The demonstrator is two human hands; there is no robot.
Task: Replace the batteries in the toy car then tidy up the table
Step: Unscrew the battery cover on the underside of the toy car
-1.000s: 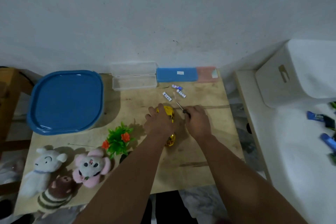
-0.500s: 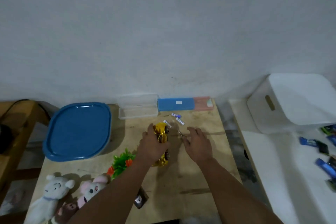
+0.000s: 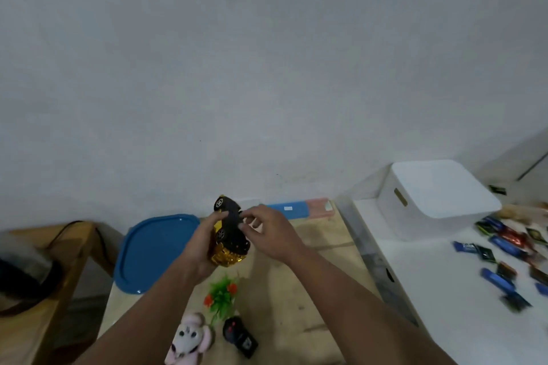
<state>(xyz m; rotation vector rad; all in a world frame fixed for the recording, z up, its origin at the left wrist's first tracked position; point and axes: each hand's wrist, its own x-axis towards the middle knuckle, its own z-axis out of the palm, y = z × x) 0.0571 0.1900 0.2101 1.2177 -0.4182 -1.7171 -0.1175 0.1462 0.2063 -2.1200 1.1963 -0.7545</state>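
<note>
L hand (image 3: 204,241): raised above the worktop (image 3: 308,284), forearm coming up from lower left; fingers and thumb wrapped round the toy car (image 3: 226,231), gripping it from the left side. Car held tilted, nose end up toward the wall, black underside w/ wheels facing the camera, gold body showing at the lower end.

R hand (image 3: 268,231): forearm in from lower right, wrist bent inward, fingers curled, fingertips (image 3: 241,227) touching the car's black underside. Whether it pinches anything small there: cannot tell, detail too fine.

Car is off the surface, held in front of the wall approx. over the worktop's far middle.

Worktop: bare wood. Blue tray (image 3: 154,252) at left, overhanging the edge. Blue and pink case (image 3: 299,210) along the far edge by the wall. Near edge: green plastic plant w/ orange flowers (image 3: 221,295), pink plush toy (image 3: 189,338), black remote (image 3: 238,338).

Room: plain grey-white wall. White surface to the right carries a white lidded box (image 3: 436,195) and scattered blue, black and red wrapped packets (image 3: 504,249). Wooden furniture (image 3: 59,249) at left, partly blurred.
</note>
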